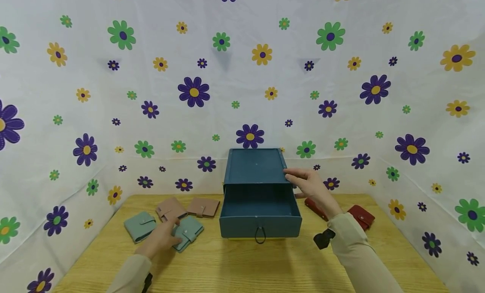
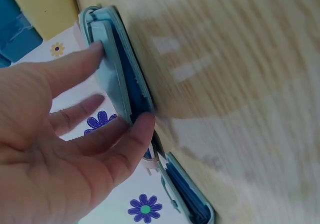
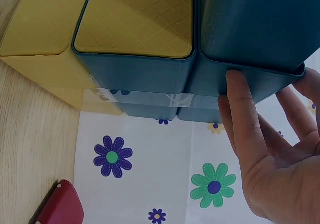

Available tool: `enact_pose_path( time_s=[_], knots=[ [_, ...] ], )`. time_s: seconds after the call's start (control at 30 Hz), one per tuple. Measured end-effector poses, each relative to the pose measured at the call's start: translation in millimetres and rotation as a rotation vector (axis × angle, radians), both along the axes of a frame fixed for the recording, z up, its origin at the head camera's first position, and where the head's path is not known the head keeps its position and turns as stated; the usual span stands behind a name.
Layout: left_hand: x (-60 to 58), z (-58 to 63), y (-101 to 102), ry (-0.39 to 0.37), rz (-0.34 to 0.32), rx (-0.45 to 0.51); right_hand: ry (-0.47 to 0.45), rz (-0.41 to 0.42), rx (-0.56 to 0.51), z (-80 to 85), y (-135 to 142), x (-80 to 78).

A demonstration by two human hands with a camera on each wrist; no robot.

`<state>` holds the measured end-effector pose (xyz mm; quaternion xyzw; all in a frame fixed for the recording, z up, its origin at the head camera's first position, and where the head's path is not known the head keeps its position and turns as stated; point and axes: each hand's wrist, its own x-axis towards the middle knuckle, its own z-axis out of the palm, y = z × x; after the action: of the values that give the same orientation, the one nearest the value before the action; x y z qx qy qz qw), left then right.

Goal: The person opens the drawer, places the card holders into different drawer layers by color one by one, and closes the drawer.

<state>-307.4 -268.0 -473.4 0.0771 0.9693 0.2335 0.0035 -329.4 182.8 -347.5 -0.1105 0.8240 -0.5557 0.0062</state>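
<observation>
My left hand (image 1: 161, 239) reaches over the left side of a light green wallet (image 1: 188, 233) with a snap strap. The left wrist view shows this wallet (image 2: 112, 63) edge-on on the table, slightly parted, with one fingertip overlapping its cover and another at its lower corner. A blue drawer box (image 1: 255, 166) stands at the middle back, its drawer (image 1: 260, 227) pulled out with a dark loop on the front. Inside the drawer only the blue floor shows. My right hand (image 1: 311, 187) touches the box's right top edge, straight fingers (image 3: 245, 119) along its side.
Left of the box are another green wallet (image 1: 140, 226) and two pinkish-tan wallets (image 1: 171, 209) (image 1: 203, 206). To the right lie two red wallets (image 1: 361, 217) (image 1: 315, 209), one partly behind my right hand. A yellow section (image 3: 37, 28) sits beneath the blue box. Flowered cloth surrounds the wooden table (image 1: 250, 272).
</observation>
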Motion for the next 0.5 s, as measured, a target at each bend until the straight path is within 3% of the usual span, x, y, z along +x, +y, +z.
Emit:
enact_pose_path(
  time_s=[0.5],
  knots=[
    [2.0,7.3,-6.0,-0.005,0.046,0.002,0.008,-0.008,0.012,-1.4,0.8,0.0]
  ],
)
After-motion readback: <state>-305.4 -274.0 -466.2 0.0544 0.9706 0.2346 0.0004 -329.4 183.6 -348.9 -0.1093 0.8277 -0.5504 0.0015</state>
